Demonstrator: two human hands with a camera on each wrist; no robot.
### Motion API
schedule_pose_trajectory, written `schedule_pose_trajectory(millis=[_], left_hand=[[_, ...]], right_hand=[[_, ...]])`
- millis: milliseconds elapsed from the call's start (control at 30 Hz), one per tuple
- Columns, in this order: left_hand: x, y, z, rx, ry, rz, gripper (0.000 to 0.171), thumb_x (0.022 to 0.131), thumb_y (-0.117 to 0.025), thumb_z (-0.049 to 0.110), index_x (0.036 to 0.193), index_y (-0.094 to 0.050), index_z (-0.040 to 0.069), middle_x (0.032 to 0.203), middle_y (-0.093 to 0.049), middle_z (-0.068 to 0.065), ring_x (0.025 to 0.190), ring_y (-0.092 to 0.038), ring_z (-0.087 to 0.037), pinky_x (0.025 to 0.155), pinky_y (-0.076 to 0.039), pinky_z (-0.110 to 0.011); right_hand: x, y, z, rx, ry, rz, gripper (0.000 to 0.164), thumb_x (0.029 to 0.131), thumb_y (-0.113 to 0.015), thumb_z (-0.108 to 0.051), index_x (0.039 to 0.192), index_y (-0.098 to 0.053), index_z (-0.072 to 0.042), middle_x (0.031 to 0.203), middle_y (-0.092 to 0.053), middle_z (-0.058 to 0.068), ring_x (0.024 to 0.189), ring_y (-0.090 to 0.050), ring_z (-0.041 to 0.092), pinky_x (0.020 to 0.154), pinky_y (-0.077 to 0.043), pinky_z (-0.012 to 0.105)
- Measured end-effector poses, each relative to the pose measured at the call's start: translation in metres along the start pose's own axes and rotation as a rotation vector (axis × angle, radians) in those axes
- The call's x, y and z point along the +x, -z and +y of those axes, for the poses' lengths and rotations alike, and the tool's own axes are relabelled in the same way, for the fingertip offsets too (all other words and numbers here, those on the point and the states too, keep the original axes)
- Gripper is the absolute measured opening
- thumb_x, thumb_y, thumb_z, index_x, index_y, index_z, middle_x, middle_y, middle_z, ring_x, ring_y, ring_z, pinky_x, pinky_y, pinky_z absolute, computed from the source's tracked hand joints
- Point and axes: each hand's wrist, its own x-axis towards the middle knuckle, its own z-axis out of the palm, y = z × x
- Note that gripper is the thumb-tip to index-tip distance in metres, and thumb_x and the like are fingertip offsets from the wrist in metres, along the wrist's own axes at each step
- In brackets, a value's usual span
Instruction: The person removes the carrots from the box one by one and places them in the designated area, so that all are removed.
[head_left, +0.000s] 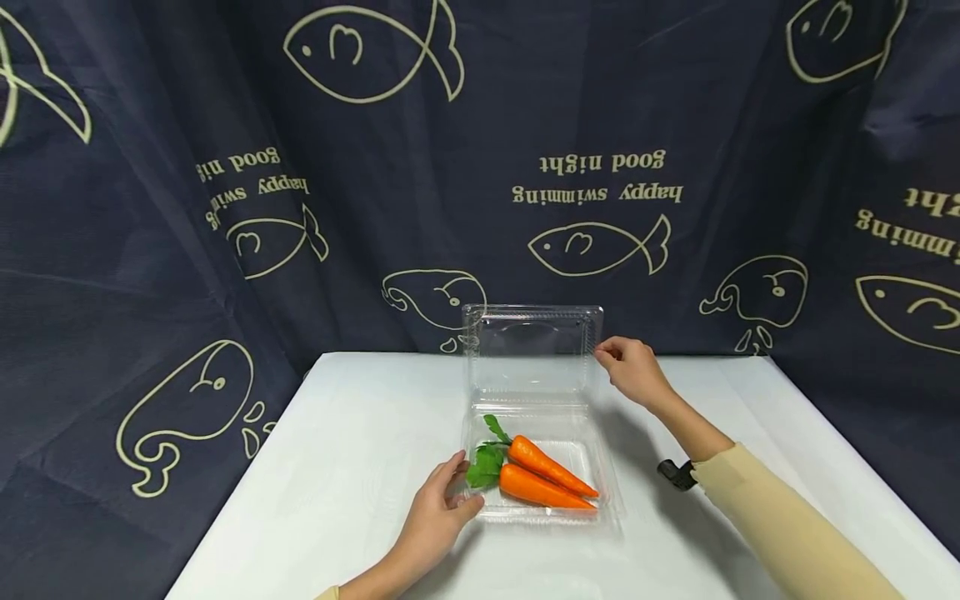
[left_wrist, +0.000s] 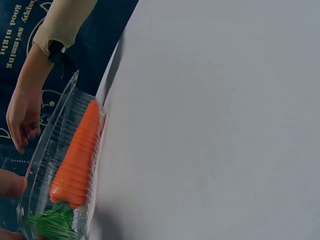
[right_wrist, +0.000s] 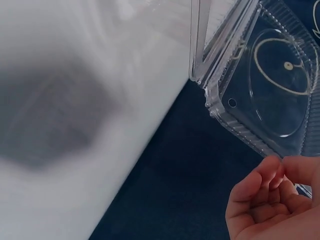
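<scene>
a clear plastic container (head_left: 612,492) is found standing opened on the white table (head_left: 352,442), with two carrots (head_left: 543,489) lying side by side in its base. the raised lid (head_left: 532,358) is pinched at its side edge between thumb and fingertips of the right hand (head_left: 633,371). thumb and fingers of the left hand (head_left: 437,510) are held apart at the base's near left corner.

risks, as judged: green leaves (head_left: 486,467) may be trapped in the seam if the lid is lowered, since they lie close to the left rim. the base could be slid or tipped if the lid is pulled unevenly and that corner is poorly steadied.

"good night" and "happy swimming" are read, inverted, on the dark curtain (head_left: 420,183). no brand or label is discerned on the container.
</scene>
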Motion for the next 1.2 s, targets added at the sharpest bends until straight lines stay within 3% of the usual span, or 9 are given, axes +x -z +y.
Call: schedule_pose_trajectory(millis=[333, 600, 867, 1200], left_hand=[[0.000, 0.000, -0.001, 0.015, -0.007, 0.013, 0.072, 0.093, -0.071, 0.018, 0.151, -0.036, -0.007, 0.140, -0.052, -0.020, 0.136, -0.048, -0.040, 0.096, -0.053, -0.040], [0.000, -0.002, -0.001, 0.015, -0.014, 0.017, 0.072, 0.093, -0.072, 0.017, 0.151, -0.036, -0.006, 0.141, -0.051, -0.021, 0.135, -0.049, -0.038, 0.094, -0.054, -0.036], [0.000, -0.003, -0.001, 0.021, -0.013, 0.028, 0.071, 0.093, -0.072, 0.017, 0.151, -0.037, -0.005, 0.140, -0.053, -0.019, 0.134, -0.051, -0.036, 0.091, -0.054, -0.029], [-0.001, -0.003, 0.000, 0.034, -0.020, 0.040, 0.071, 0.092, -0.072, 0.017, 0.150, -0.039, -0.005, 0.137, -0.054, -0.017, 0.131, -0.053, -0.035, 0.086, -0.054, -0.023]], right_hand=[[0.008, -0.006, 0.003, 0.010, -0.023, 0.004, 0.025, 0.102, -0.056, -0.018, 0.110, -0.071, 0.000, 0.092, -0.069, 0.020, 0.063, -0.061, 0.016, 0.060, -0.049, 0.033], [0.015, -0.008, 0.007, 0.019, -0.059, -0.009, 0.027, 0.102, -0.056, -0.018, 0.112, -0.070, 0.002, 0.093, -0.069, 0.016, 0.064, -0.059, 0.016, 0.061, -0.045, 0.033], [0.023, -0.013, 0.012, -0.012, -0.067, 0.005, 0.027, 0.101, -0.056, -0.019, 0.109, -0.073, 0.000, 0.107, -0.072, 0.015, 0.091, -0.060, 0.025, 0.077, -0.045, 0.035], [0.029, -0.018, 0.015, -0.011, -0.109, -0.029, 0.028, 0.103, -0.054, -0.019, 0.107, -0.071, 0.002, 0.113, -0.070, 0.018, 0.090, -0.058, 0.025, 0.075, -0.044, 0.035]])
